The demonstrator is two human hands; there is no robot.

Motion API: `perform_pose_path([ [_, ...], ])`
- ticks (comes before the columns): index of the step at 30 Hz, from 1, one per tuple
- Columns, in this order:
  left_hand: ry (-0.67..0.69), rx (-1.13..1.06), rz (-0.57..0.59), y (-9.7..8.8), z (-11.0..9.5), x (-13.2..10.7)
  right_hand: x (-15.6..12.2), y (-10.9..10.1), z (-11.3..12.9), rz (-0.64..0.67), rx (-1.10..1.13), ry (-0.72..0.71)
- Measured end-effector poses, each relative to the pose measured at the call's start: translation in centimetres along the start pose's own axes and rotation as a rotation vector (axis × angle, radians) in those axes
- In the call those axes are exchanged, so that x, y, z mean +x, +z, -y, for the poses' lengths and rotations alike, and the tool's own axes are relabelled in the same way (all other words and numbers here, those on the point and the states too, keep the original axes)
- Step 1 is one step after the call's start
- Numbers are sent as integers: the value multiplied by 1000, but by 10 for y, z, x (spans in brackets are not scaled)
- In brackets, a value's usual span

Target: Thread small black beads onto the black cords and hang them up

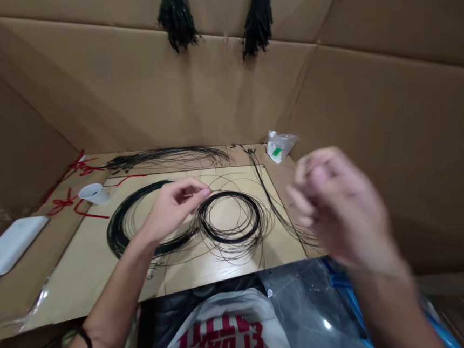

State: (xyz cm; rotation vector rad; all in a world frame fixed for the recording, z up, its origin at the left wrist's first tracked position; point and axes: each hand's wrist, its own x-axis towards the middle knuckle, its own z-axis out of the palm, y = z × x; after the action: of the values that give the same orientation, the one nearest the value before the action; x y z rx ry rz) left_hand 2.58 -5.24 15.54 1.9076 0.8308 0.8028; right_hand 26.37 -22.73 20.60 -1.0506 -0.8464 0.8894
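My left hand (180, 204) is over the board, thumb and forefinger pinched on a thin black strand (217, 179) that curves away from the fingertips. Below and to its right lies a smaller loose coil of black strands (259, 220). A larger, thicker black coil (116, 223) is partly covered by my left hand and forearm. Off to the right, my right hand (331, 199) is raised above the board's edge, blurred, its fingers curled and thumb pressed in. Whatever it may hold cannot be made out.
A bundle of black strands (169, 153) lies along the back, with a few more strands (268, 193) at right. Around them are a clear plastic bag (281, 147), white cup (94, 193), red ties (65, 202) and white device (8, 246). Two dark bundles (258, 24) hang on the cardboard wall.
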Motion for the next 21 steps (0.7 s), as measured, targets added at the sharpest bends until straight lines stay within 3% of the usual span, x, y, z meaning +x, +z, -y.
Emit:
perform_pose_path([
  [3,-149,-250,-102,9,11,-37,12,46,-59,156,281,210],
  [6,-305,-402,-168,26,28,-65,13,87,-124,56,443,306],
  [9,-376,-504,-300,42,43,-83,8,112,-168,-76,460,394],
  [14,-460,-586,-473,64,62,-91,9,128,-190,-123,540,481],
  [18,-447,-607,-455,75,74,-88,17,132,-187,-86,518,473],
  [21,-443,-525,-375,68,78,-85,22,131,-188,-41,490,458],
])
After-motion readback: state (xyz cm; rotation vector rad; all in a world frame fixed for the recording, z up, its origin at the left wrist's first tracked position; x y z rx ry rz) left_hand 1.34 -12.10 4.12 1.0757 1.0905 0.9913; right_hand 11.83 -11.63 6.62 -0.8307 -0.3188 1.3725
